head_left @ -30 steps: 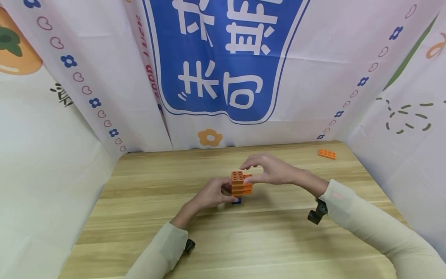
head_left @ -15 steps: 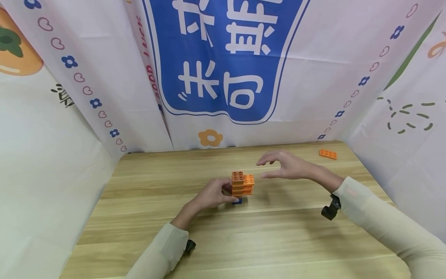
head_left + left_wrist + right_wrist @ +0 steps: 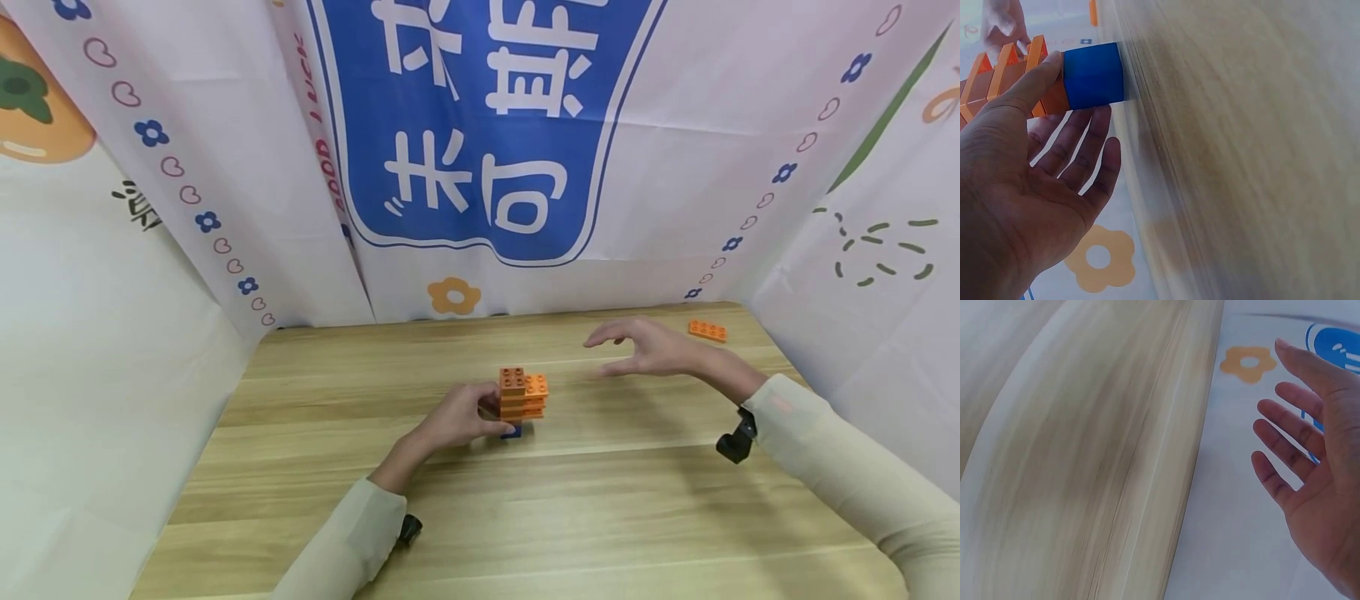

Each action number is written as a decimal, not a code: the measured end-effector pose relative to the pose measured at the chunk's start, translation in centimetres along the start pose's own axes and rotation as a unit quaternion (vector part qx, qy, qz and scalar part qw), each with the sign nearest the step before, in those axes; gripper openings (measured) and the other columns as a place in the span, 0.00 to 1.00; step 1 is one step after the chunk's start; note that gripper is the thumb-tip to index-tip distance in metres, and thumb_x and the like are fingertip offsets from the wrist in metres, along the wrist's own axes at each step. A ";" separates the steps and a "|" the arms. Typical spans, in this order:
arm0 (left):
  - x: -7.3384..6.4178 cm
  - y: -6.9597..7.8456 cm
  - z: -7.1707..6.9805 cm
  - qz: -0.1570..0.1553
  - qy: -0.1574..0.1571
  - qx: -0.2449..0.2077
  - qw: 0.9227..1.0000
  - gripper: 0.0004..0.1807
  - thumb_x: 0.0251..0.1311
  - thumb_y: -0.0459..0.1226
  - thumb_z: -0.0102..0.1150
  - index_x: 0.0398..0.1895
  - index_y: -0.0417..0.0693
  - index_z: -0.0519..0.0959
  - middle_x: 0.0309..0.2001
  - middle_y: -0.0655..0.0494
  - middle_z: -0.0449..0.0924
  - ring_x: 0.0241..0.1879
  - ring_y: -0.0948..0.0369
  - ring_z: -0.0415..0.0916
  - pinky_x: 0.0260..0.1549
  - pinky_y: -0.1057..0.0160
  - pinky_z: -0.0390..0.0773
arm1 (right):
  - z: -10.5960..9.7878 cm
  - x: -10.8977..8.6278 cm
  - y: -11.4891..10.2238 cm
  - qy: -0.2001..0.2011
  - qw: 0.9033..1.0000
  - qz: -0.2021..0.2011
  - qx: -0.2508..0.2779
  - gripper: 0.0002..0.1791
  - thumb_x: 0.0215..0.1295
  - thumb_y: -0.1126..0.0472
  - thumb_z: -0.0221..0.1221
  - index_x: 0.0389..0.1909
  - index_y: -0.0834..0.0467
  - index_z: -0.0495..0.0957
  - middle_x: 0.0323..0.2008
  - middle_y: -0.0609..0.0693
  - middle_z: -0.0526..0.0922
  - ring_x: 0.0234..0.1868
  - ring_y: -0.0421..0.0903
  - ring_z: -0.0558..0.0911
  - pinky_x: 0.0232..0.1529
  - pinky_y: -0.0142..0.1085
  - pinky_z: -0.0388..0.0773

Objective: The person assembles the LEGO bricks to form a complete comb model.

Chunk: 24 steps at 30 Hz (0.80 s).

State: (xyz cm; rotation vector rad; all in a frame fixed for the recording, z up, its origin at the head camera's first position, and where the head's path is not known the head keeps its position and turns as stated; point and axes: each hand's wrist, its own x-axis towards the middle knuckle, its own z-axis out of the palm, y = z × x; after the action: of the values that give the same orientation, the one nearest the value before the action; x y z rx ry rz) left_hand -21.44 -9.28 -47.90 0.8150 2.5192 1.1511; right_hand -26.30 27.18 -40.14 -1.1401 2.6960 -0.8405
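A small tower of building bricks (image 3: pixel 512 382) stands on the wooden table, with a blue brick (image 3: pixel 1094 76) at its base. Above the blue are darker orange bricks alternating with bright orange plates (image 3: pixel 536 386) that jut out to the right. My left hand (image 3: pixel 461 417) holds the tower low down from its left side, thumb in front and fingers behind. Off to the right of the tower, my right hand (image 3: pixel 651 346) hovers over the table with nothing in it, its fingers spread and relaxed. An orange eight-stud plate (image 3: pixel 707 332) lies beyond that hand.
The wooden table (image 3: pixel 360 367) ends at a printed white cloth (image 3: pixel 660 208) hung at the back and sides. Each wrist carries a black camera, such as the right one (image 3: pixel 735 446).
My right hand has let go of the bright orange plate on top and moved right and slightly back, away from the tower. The left hand stays at the tower.
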 end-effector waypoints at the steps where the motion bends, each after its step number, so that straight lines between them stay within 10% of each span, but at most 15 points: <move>1: 0.0 0.0 0.0 -0.001 0.000 0.000 1.000 0.15 0.61 0.41 0.79 0.47 0.50 0.84 0.42 0.61 0.87 0.42 0.66 0.83 0.45 0.65 0.85 | -0.1 -0.1 0.2 0.000 1.000 0.002 -0.001 0.25 0.63 0.55 0.76 0.59 0.56 0.86 0.59 0.52 0.87 0.62 0.55 0.83 0.59 0.54 0.82; 24: -0.1 0.0 -0.1 0.008 0.002 -0.007 1.000 0.15 0.61 0.41 0.79 0.46 0.50 0.84 0.42 0.62 0.87 0.42 0.66 0.83 0.45 0.64 0.84 | -2.6 -3.6 5.1 0.014 0.998 0.056 -0.026 0.27 0.61 0.59 0.76 0.60 0.63 0.84 0.59 0.60 0.86 0.61 0.64 0.83 0.59 0.62 0.80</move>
State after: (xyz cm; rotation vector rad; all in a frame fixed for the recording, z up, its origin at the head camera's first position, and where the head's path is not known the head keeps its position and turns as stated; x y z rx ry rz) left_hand -21.38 -9.41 -47.87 0.8317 2.5086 1.1752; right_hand -27.73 33.73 -41.05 -0.9840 2.7908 -0.7793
